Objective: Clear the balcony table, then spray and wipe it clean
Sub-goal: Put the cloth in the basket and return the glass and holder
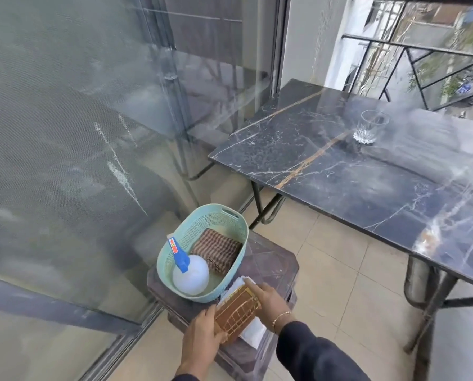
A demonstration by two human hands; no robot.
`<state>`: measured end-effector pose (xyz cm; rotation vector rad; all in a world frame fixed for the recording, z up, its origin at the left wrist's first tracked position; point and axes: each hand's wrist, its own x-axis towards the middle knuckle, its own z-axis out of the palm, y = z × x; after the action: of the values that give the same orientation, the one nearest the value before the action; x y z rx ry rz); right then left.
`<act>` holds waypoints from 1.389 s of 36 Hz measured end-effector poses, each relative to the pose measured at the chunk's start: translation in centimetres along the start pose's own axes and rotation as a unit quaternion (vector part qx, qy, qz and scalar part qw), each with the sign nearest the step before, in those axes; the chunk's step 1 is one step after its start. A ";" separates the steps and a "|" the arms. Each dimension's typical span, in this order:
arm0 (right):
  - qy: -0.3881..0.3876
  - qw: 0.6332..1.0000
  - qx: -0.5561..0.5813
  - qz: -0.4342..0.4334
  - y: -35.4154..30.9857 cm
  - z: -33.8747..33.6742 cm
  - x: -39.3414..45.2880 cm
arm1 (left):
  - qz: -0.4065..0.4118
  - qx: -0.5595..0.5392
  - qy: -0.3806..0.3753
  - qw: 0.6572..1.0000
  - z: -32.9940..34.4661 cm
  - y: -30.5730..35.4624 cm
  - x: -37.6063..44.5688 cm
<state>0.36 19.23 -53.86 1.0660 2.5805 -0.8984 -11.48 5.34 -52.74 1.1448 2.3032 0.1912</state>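
Two hands work at a low dark stool (268, 259) that stands beside the glass door (64, 133). Left hand (202, 332): fingers curled round the near left edge of a brown woven napkin holder (236, 312), thumb on top. Right hand (267, 298): fingers straight and close together, lying flat against the holder's far right side; a thin gold bracelet (280, 317) sits at the wrist above a dark sleeve (312, 353). White paper napkins (253, 329) show under the holder and at its far end. Whether the holder rests fully on the stool or is slightly lifted cannot be told.

Just beyond the holder on the same stool: a pale green perforated basket (202, 226). Inside it, a white spray bottle (190, 274) with a blue trigger head lies at the near left, and a folded brown checked cloth (217, 250) lies at the right.

Balcony table (326, 171): black marble-patterned top with pale veins, on dark metal legs, to the right of the stool and apart from it. One clear cut-glass tumbler (371, 126) stands upright on the far part of the top. A pale smear marks the near right edge. Metal railing (422, 70) runs behind the table.
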 end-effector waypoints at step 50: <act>0.289 0.951 -0.044 0.104 1.8 -47.6 -17.4 | 0.441 0.003 0.175 0.880 -32.8 38.2 2.5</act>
<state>15.90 39.30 -9.93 1.7470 2.8271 -0.4586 -3.85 34.94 -12.65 2.2441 1.8620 0.7789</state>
